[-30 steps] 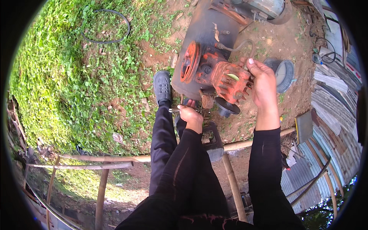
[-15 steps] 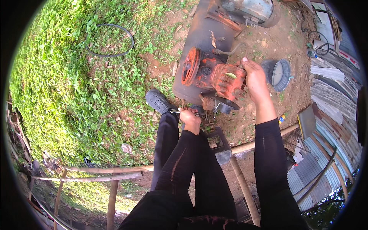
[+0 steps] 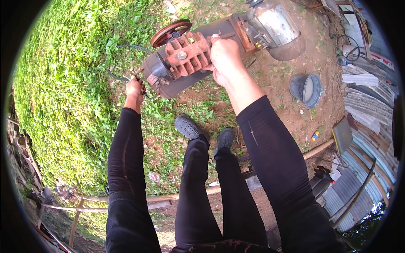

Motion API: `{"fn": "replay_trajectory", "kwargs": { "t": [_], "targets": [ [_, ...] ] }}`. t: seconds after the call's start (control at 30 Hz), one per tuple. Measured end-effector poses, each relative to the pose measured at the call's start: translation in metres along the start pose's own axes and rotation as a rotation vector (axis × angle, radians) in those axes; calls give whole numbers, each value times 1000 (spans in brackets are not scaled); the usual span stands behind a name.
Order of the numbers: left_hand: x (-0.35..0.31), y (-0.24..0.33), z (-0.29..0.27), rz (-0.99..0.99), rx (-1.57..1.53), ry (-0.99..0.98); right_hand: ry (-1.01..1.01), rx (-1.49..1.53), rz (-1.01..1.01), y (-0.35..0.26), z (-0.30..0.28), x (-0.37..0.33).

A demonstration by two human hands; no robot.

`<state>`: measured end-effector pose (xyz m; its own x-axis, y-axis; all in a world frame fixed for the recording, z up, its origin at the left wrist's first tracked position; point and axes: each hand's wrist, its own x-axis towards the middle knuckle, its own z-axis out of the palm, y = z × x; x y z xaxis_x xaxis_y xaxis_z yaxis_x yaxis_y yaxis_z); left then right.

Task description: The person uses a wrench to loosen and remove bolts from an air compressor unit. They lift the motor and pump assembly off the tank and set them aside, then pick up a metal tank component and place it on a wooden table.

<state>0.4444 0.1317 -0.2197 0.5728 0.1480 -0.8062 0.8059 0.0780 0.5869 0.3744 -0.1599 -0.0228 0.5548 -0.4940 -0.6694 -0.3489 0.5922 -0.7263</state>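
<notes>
A rusty air compressor lies slantwise ahead of me, its dark tank beneath an orange-red finned pump. A pulley wheel stands on the pump's far side. My right hand is closed on the pump's right end, thumb and fingers round its edge. At the tank's left end, my left hand is closed around a slim metal tool, which looks like a wrench; it is small and partly hidden. Whether that hand also grips the tank cannot be made out.
An electric motor sits on the tank's right end. A black belt lies on the grass, partly behind the compressor. To the right are a dark bucket and corrugated sheets. A bamboo rail runs behind my feet.
The compressor has swung left and away, now lying slantwise, with its tank's near end over by the belt. Both hands have moved left with it. My two shoes now show side by side.
</notes>
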Motion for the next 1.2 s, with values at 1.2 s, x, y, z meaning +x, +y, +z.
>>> {"fn": "replay_trajectory", "kwargs": {
  "t": [1.2],
  "targets": [
    [-165, 44, 97, 1275, 15, 109, -678, -1186, -983, -53, -45, 62]
  ]
}}
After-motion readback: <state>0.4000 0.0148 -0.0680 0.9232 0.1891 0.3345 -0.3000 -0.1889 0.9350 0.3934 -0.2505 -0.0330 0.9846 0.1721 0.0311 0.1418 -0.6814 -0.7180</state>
